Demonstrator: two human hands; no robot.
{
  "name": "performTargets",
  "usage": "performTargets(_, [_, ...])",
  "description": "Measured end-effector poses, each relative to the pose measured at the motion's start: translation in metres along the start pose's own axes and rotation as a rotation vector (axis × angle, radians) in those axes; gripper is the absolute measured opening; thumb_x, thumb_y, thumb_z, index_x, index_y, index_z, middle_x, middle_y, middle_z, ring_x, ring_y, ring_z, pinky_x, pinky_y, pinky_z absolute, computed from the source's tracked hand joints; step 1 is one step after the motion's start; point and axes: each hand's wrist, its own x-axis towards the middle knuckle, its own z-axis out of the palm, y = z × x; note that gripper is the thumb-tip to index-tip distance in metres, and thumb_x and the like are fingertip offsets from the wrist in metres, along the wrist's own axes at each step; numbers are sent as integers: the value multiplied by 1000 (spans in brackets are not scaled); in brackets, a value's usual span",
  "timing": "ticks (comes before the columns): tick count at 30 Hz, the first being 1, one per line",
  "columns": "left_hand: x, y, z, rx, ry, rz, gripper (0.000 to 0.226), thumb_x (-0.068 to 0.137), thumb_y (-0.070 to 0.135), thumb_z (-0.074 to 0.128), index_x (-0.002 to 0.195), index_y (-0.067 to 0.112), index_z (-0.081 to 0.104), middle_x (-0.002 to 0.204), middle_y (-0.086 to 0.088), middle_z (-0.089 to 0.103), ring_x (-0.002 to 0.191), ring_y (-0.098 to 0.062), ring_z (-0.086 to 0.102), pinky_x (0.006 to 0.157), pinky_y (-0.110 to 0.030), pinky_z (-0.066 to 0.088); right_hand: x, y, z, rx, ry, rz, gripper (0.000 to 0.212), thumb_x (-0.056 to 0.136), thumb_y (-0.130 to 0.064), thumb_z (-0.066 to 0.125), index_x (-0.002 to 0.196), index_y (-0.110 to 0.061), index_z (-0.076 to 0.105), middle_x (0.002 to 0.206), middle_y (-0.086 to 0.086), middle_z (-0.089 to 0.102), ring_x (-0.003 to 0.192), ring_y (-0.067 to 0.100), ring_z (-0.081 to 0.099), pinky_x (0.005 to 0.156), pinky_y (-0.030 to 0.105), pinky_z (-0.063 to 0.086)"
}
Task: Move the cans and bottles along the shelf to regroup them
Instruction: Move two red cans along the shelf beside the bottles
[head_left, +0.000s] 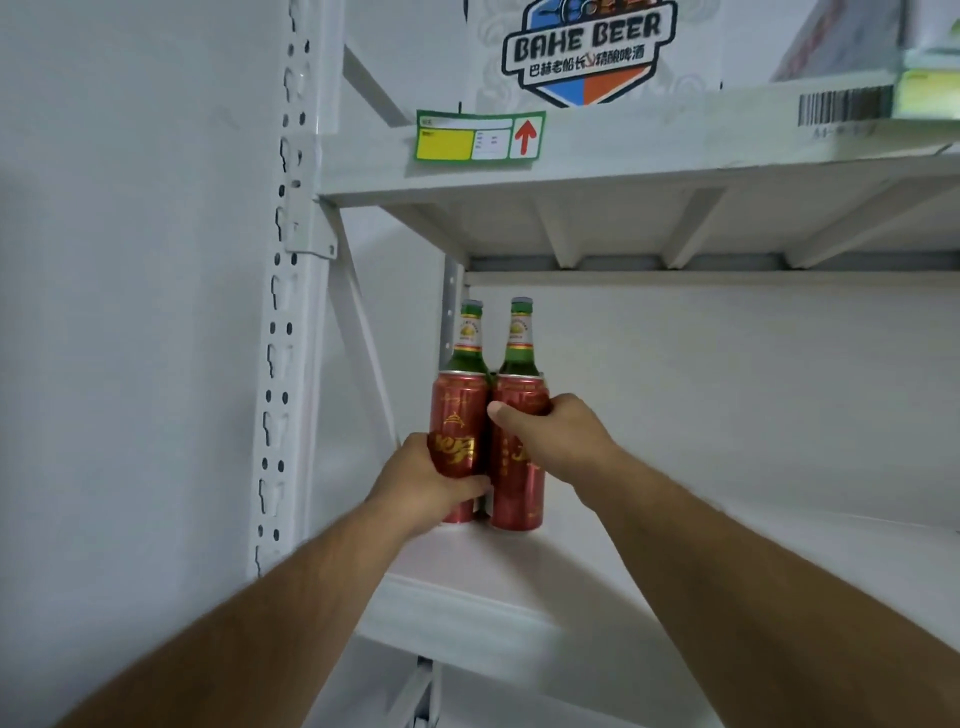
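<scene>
— While the white metal shelving rack (291, 312) fills the left side, what does it carry?

— Its lower white shelf board (675, 551) bears four drinks, all bunched at the left end, near the back corner by the rear upright. On the shelf above stands a white carton printed "BAHE BEER" (589, 47), and that shelf's front edge bears a green-bordered price tag with a yellow panel and a red arrow (480, 136) and a barcode sticker (844, 106) further right.

— And the drinks themselves?

— Two tall red aluminium cans with gold lettering stand upright in front, touching side by side: the left red can (457, 415) and the right red can (519, 499). Just behind them rise two green glass bottles with yellow neck labels, the left bottle (470, 338) and the right bottle (519, 338), each upright behind its can.

— The hands?

— The left hand (426, 480) wraps round the lower half of the left red can, thumb across its front. The right hand (550, 426) grips the upper part of the right red can, thumb pressed on the front, fingers curled round the far side.
</scene>
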Motion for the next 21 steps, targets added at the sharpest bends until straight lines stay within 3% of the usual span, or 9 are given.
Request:
performTargets(5, [14, -13, 3, -54, 8, -54, 44, 73, 25, 92, 113, 22, 74, 103, 0, 79, 96, -22, 75, 97, -46, 59, 8, 7, 5, 55, 41, 43, 32, 78, -45, 81, 99, -23, 71, 96, -3, 72, 91, 17, 68, 84, 35, 56])
performTargets(9, [14, -15, 3, -95, 20, -68, 52, 71, 27, 94, 117, 21, 70, 105, 2, 76, 97, -20, 73, 96, -45, 59, 10, 13, 9, 42, 109, 52, 28, 76, -49, 81, 88, -29, 66, 94, -5, 71, 87, 16, 68, 81, 35, 57])
performTargets(15, [3, -8, 1, -152, -4, -28, 55, 72, 27, 94, 117, 26, 64, 110, 5, 73, 99, -17, 71, 93, -39, 58, 4, 7, -5, 46, 202, 32, 44, 76, -55, 78, 100, -21, 65, 95, -3, 71, 86, 18, 69, 79, 36, 59])
performTargets(21, [-13, 14, 15, -181, -108, 38, 66, 71, 32, 94, 129, 31, 62, 117, 8, 72, 111, -19, 68, 104, -47, 55, -17, 2, -49, 112, 285, 16, 40, 79, -49, 79, 101, -19, 65, 91, -2, 72, 83, 16, 70, 76, 34, 58])
